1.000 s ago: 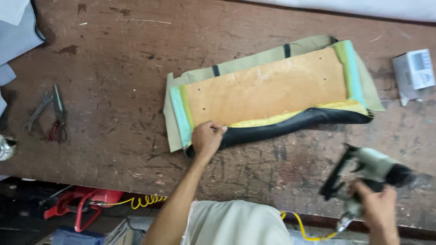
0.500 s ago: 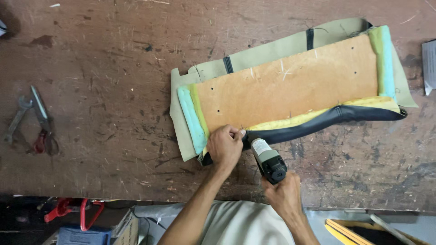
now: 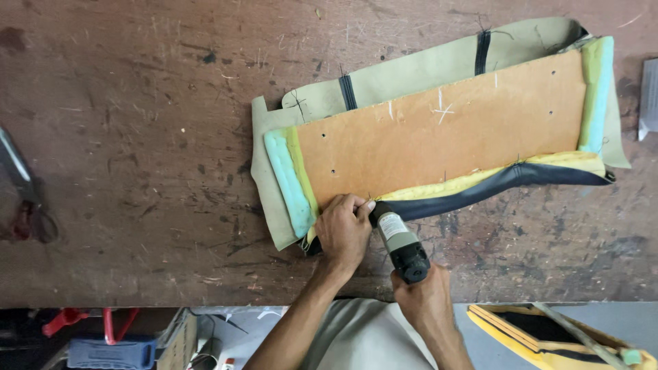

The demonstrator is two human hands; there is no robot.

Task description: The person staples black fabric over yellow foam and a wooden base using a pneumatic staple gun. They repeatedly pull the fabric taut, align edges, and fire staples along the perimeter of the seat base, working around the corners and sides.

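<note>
Your left hand (image 3: 343, 229) is down on the near left corner of the seat panel (image 3: 439, 137), fingers curled and pressing the black cover edge (image 3: 480, 195) over the yellow foam onto the board. Your right hand (image 3: 426, 298) is wrapped tight round the grip of the staple gun (image 3: 399, 241), and its nose sits right against your left fingertips, at the lip of the wooden board.

The panel lies face down on the bench (image 3: 137, 137), slightly tilted, its far edge wrapped in beige fabric (image 3: 411, 75) with two black straps across it. Blue-green foam (image 3: 288, 181) shows at the left end and again at the right end.

To do this well, I would say: keep the cover pulled taut with that left hand, and slide those fingertips a touch clear of the nose, because they are very close. Hold the gun square to the board, so the fastener goes in flat and not on a slant. Seat the nose firmly on the black edge, not on the bare foam.

Pliers (image 3: 24, 199) lie well apart at the left rim of the bench, a yellow-edged piece (image 3: 548, 329) rests below the bench's near edge on your right.
</note>
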